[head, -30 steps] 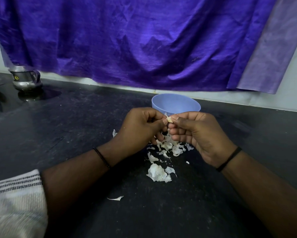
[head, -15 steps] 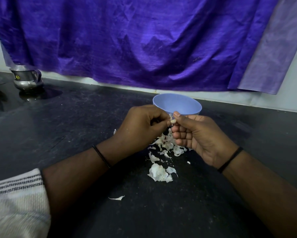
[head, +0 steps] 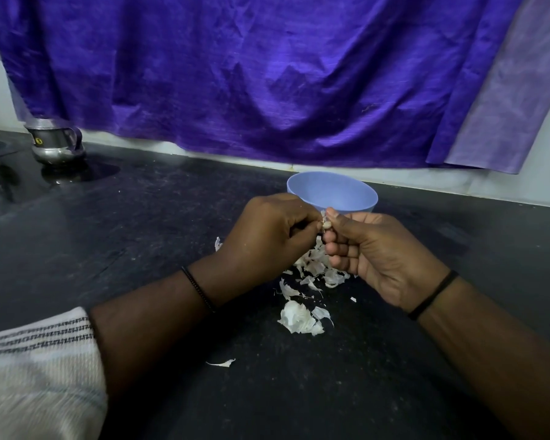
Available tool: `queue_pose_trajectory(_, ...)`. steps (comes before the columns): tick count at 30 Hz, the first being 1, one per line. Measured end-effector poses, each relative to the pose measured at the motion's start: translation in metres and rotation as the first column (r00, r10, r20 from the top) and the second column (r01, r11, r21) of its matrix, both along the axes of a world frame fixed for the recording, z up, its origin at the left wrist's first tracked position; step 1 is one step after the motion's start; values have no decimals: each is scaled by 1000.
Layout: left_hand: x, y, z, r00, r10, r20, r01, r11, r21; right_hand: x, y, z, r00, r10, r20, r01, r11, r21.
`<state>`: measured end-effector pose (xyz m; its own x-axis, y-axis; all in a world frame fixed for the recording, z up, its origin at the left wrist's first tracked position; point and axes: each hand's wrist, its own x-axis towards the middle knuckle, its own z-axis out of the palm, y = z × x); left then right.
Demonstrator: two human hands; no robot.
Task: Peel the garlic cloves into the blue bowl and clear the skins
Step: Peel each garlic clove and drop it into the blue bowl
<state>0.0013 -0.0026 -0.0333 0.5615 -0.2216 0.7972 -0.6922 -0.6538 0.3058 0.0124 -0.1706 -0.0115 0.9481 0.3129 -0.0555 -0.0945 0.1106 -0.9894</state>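
Note:
A small garlic clove [head: 326, 224] is pinched between my left hand [head: 267, 236] and my right hand [head: 381, 255], just in front of the blue bowl [head: 332, 192]. Both hands have their fingers curled, and the thumb tips meet at the clove. Most of the clove is hidden by the fingers. White garlic skins [head: 302, 317] lie in a loose heap on the black counter [head: 159, 217] under and in front of the hands. One stray skin [head: 222, 362] lies nearer to me. The inside of the bowl shows no contents from this angle.
A steel jug [head: 56, 144] stands at the far left of the counter, by a dark round rim at the left edge. A purple cloth [head: 267, 74] hangs over the wall behind the bowl. My striped sleeve [head: 35, 369] is at the lower left.
My right hand has turned slightly and its fingers have shifted on the clove. The hands stay together in front of the bowl; the skins on the counter have not moved.

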Motion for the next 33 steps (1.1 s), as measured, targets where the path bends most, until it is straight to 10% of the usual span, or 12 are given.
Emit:
queue_pose_trajectory(14, 2, 0, -1, 932, -210, -295, 129, 954, -271, 6, -8, 5, 994, 100, -45, -101, 995, -22)
queue_pose_trajectory(33, -2, -1, 0, 968, -148, -201, 103, 970, -221, 0, 2, -3, 997, 32, -64, -30, 999, 27)
